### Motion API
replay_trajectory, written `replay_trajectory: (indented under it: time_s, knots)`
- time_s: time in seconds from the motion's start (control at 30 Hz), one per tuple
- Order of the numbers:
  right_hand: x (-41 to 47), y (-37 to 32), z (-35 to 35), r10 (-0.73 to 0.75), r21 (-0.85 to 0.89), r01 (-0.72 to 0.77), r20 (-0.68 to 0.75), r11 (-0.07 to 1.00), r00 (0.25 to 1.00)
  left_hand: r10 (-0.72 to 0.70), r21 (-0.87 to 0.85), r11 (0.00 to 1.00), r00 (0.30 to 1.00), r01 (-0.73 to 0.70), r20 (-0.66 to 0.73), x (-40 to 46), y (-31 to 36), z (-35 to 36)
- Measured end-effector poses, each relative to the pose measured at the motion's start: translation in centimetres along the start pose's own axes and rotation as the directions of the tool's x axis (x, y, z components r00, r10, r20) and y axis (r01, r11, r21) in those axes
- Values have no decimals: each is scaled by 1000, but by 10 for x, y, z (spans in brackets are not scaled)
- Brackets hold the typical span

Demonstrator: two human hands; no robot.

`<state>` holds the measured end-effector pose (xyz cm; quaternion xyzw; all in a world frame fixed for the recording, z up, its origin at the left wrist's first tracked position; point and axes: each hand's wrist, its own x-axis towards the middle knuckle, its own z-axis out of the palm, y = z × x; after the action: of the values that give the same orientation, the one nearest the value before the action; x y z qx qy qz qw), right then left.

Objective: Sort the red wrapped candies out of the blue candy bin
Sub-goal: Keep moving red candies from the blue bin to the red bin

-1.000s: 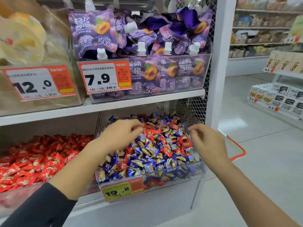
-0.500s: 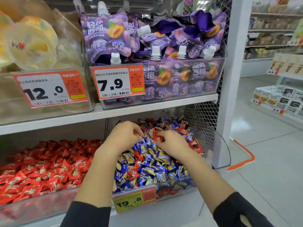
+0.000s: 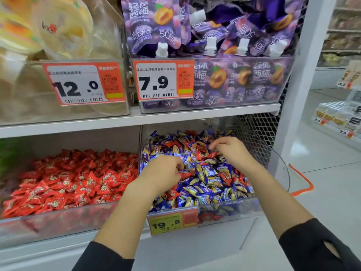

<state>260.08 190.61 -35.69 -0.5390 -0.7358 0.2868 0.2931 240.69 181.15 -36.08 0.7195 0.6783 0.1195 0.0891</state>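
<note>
Both hands have parted since half a second ago, when they met over the middle of the pile; now the left sits lower and nearer the front, the right further back and to the right.

Leftmost, the red bin (image 3: 78, 216) holds only red candies, heaped high; next to it, touching its wall, stands the blue bin (image 3: 234, 208), a mixed heap of blue candies (image 3: 209, 171) with red candies (image 3: 224, 178) scattered through it, some visible low against the front wall too.

Over that heap the left hand (image 3: 160, 177) curls its fingers around a red candy (image 3: 185, 175) at its fingertips; it appears to pinch it, just lifted off the pile. Further right, the right hand (image 3: 232, 151) reaches down with fingers bent, thumb and forefinger closing toward a red piece (image 3: 212, 154); whether it grips yet I cannot tell.

By my reckoning the sorting is far from finished; many reds remain on top and buried, and what is in hand has yet to cross to the red bin.
</note>
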Motion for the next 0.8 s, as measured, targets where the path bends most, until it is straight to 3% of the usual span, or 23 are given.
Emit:
replay_trajectory:
  time_s: [0.17, 0.33, 0.43, 0.57, 0.63, 0.7, 0.8]
  knots:
    - [3, 6, 21, -42, -225, 88, 198, 970, 979, 40, -85, 996, 999, -40, 0, 0, 2, -10]
    - [7, 2, 30, -110, -404, 191, 214, 895, 971, 40, -9, 999, 996, -40, 79, 2, 10, 0]
    - [5, 4, 30, -155, -350, 191, 130, 917, 979, 50, -4, 999, 997, -50, 59, 1, 7, 2]
    - [2, 5, 15, -167, -201, 170, 32, 965, 985, 9, -260, 965, 997, -28, -73, -5, 2, -20]
    - [2, 9, 7, -146, -151, 147, 20, 978, 989, -38, -291, 957, 992, 2, -119, -8, 3, -32]
    - [3, 12, 4, -111, -130, 115, 37, 985, 993, -73, -232, 971, 995, 55, -72, -10, 3, -36]
    - [3, 15, 6, -69, -169, 87, 109, 982, 992, -58, -37, 997, 992, 63, 112, -14, 10, -31]
